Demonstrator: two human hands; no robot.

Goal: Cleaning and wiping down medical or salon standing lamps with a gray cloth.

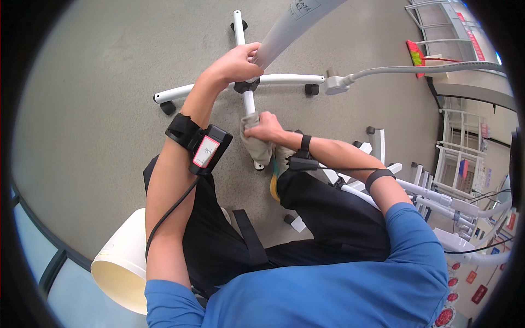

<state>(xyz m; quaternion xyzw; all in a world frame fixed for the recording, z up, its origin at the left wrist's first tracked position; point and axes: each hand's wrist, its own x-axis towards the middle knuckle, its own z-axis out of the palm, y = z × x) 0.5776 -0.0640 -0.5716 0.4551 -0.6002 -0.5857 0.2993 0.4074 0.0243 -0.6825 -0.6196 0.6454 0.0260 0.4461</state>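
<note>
A white pole (pixel 293 30) rises from a white four-legged caster base (pixel 291 79). My left hand (pixel 236 63) grips the pole's lower end, just above the black hub (pixel 247 85). With my right hand (pixel 266 127) I hold a greyish-beige cloth (pixel 256 143) wrapped over the base leg that points toward me. The cloth hides most of that leg; its white end and part of its caster show beyond it. Black casters (pixel 311 89) sit under the other legs. A label with writing is stuck on the pole.
A white plug (pixel 337 85) on a grey cable hangs right of the base. A cream bucket (pixel 119 262) lies tilted by my left side. More white wheeled stands (pixel 381 143) crowd the right, near my right leg. Farther off are a red-and-yellow broom (pixel 416 57) and white racks (pixel 459 151).
</note>
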